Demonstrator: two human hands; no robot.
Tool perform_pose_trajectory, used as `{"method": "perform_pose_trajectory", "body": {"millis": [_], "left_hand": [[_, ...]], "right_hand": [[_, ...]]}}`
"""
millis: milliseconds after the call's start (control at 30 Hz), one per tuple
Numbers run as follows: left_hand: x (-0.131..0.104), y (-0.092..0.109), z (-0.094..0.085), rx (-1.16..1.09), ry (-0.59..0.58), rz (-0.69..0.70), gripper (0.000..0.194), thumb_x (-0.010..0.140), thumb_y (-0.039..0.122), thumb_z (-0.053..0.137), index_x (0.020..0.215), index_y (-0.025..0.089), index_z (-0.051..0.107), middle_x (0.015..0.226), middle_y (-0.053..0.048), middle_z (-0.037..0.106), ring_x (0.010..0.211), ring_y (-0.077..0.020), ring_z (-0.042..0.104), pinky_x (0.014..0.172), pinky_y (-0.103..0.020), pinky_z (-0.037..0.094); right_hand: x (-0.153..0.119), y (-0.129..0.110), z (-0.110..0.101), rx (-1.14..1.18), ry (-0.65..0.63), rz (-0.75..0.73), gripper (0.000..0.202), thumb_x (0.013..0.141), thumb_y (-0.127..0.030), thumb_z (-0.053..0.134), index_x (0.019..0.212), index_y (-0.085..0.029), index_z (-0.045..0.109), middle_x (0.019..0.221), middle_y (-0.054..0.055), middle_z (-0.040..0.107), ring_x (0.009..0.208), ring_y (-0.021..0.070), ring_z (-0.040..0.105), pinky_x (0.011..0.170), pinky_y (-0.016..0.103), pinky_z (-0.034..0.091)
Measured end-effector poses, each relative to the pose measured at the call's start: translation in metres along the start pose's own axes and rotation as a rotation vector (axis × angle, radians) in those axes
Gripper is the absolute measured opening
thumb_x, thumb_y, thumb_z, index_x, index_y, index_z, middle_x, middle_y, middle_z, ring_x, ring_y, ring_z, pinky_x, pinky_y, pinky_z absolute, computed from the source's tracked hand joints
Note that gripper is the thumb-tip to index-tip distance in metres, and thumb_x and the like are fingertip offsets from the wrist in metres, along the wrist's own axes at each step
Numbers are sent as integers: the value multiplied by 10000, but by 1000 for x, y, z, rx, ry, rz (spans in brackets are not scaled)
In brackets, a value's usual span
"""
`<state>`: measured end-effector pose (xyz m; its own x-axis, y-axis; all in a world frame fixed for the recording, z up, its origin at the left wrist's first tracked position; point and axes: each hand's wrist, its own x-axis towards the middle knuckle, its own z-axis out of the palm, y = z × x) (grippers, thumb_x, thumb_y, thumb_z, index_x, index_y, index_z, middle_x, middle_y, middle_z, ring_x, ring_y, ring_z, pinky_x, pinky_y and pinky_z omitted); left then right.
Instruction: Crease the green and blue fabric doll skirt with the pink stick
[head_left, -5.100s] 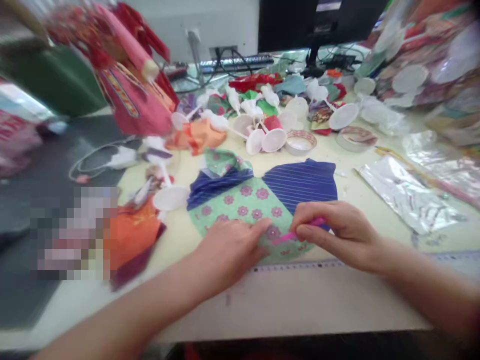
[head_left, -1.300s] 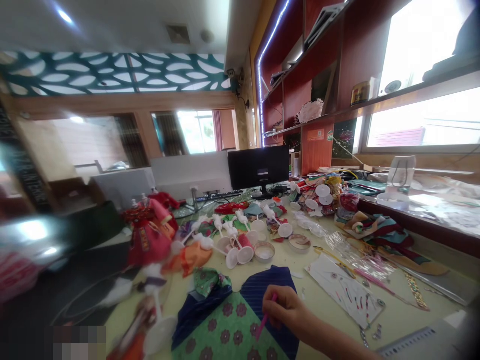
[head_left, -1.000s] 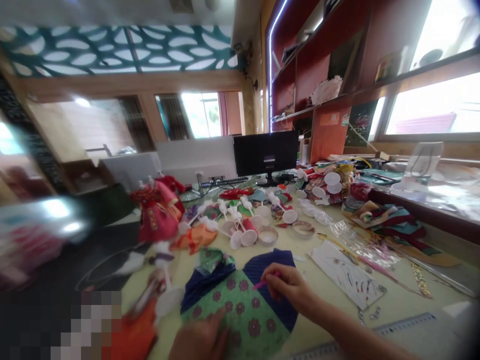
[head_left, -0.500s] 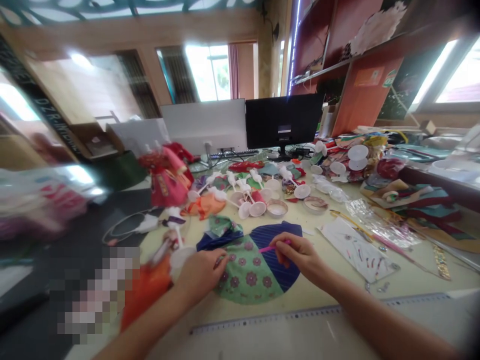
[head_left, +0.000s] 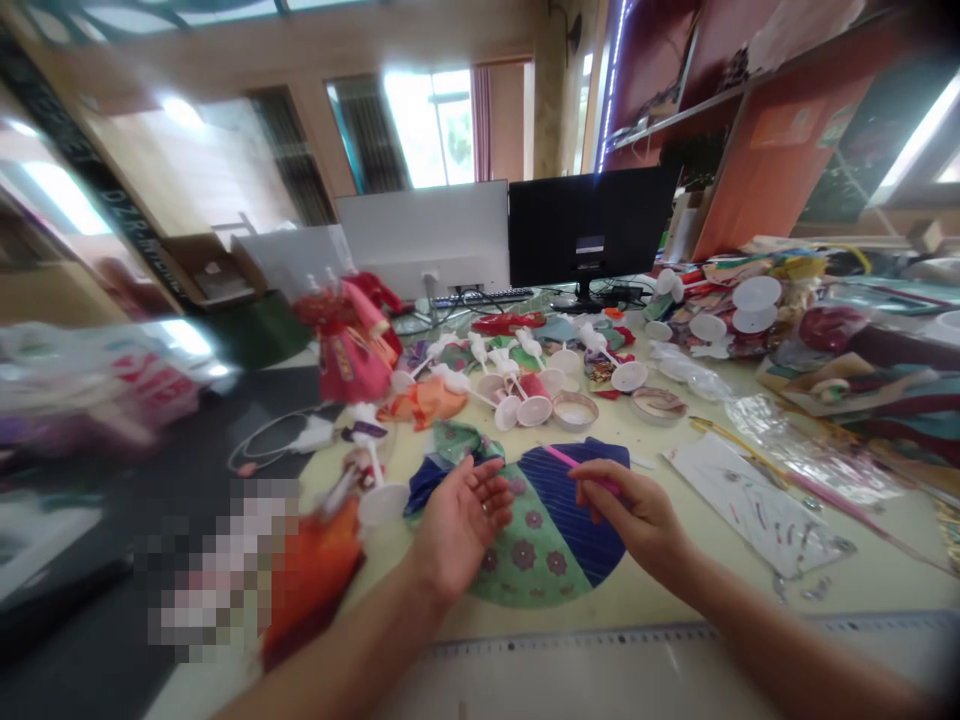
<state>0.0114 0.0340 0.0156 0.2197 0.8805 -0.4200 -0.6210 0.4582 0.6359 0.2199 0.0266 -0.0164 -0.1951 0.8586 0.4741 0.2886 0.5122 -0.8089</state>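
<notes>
A piece of sewn cloth lies spread on the table, with a green flowered panel (head_left: 536, 575) beside a dark blue striped panel (head_left: 585, 510). Its upper left part (head_left: 454, 440) is bunched up. My left hand (head_left: 465, 525) is over the green panel, palm turned up and fingers loosely bent; I see nothing in it. My right hand (head_left: 637, 510) pinches a slim pink pen-shaped stick (head_left: 562, 458) above the blue panel, its far end pointing up and left. A white sheet with small bead-like pieces (head_left: 757, 500) lies to the right.
White doll-like stands (head_left: 532, 410) and two shallow round dishes (head_left: 574, 410) are behind the cloth. A ruler (head_left: 622, 638) runs along the front. Orange fabric (head_left: 311, 570) lies at left, a white cable (head_left: 259, 440) beyond it. Two monitors (head_left: 589, 225) stand at the back.
My left hand has lifted off the cloth and turned palm up, its fingers opening. The pink stick has tilted so its far end points higher. The view has shifted slightly.
</notes>
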Motion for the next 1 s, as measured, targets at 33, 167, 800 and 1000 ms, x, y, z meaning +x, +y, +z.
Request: {"method": "perform_pose_trajectory", "body": {"millis": [33,167,800,1000], "left_hand": [[1,-1,-1,-27,-14,-4,312,913,337,390,1002,79,542,770,-84,595,676,-159,623,626,-259,503],[5,-8,-8,-160,-138,-33,449,913,436,343,1133,61,457,996,-191,602,914,-269,638,839,-374,484],[-5,-18,-13,-256,-391,-132,752,831,682,244,1369,156,256,1157,-160,571,937,-249,600,783,-363,446],[-3,-22,-12,-312,-385,-161,754,832,680,241,1357,139,276,1124,-153,577,918,-234,602,769,-342,454]], "right_hand": [[0,0,1,-42,10,-39,140,903,-240,467,962,-212,591,712,-3,581,591,101,542,544,221,444],[0,0,4,-145,39,-175,121,878,-174,493,959,-210,576,815,23,581,732,133,572,644,251,469],[5,-31,56,-459,-165,-450,100,826,-144,530,880,-191,599,789,42,557,831,195,507,891,458,422],[0,-24,59,-393,-131,-440,93,832,-109,525,851,-183,578,776,31,561,812,175,509,878,430,415]]}}
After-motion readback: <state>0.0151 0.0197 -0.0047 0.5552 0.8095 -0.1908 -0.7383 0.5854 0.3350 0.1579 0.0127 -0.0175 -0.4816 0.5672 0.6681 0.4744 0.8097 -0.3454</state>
